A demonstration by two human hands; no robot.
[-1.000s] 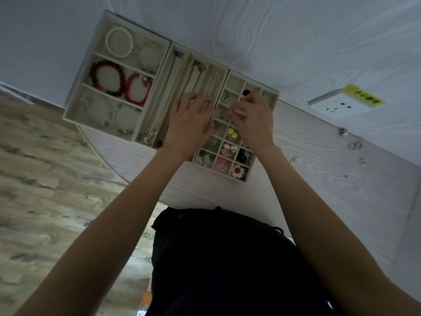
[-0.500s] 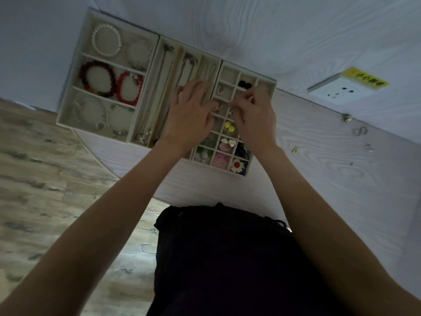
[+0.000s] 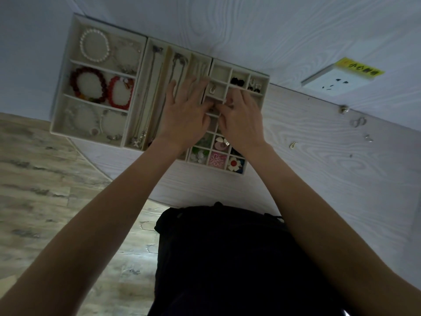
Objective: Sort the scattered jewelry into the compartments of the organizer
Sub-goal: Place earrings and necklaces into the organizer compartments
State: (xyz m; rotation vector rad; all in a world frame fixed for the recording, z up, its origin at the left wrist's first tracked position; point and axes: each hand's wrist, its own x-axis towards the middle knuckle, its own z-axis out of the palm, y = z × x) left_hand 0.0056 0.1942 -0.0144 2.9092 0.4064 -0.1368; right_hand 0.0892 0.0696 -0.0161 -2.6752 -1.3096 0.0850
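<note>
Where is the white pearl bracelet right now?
In the head view, the white pearl bracelet lies in the far-left compartment of the left tray, beyond the dark red bead bracelet.

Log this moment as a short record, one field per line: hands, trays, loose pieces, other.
left hand: fingers spread over the necklace tray, thumb side meeting the right hand
right hand: fingers curled over the small-grid tray; whether it holds anything is hidden
bracelet tray: white bead bracelet, dark red bracelet, bright red bracelet
loose pieces: several small metal items on the table, right of the trays
other: wall socket with a yellow label
</note>
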